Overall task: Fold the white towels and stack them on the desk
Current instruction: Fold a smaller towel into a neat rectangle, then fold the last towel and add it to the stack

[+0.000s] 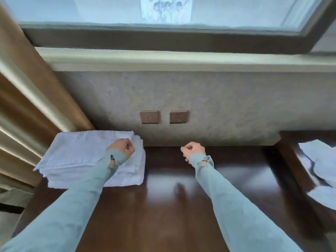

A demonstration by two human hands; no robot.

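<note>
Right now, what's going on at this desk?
A person in light blue sleeves is working through white towels. A stack of folded towels sits at the desk's back left. The left hand hovers over its right end, fingers curled; the right hand hangs curled above bare wood, holding nothing. Unfolded towels wait at the far right.

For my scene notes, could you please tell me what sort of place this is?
Probably a hotel room: a dark wooden desk against a wall with two bronze outlet plates, a stack of folded white towels, and curtains at the left.
</note>
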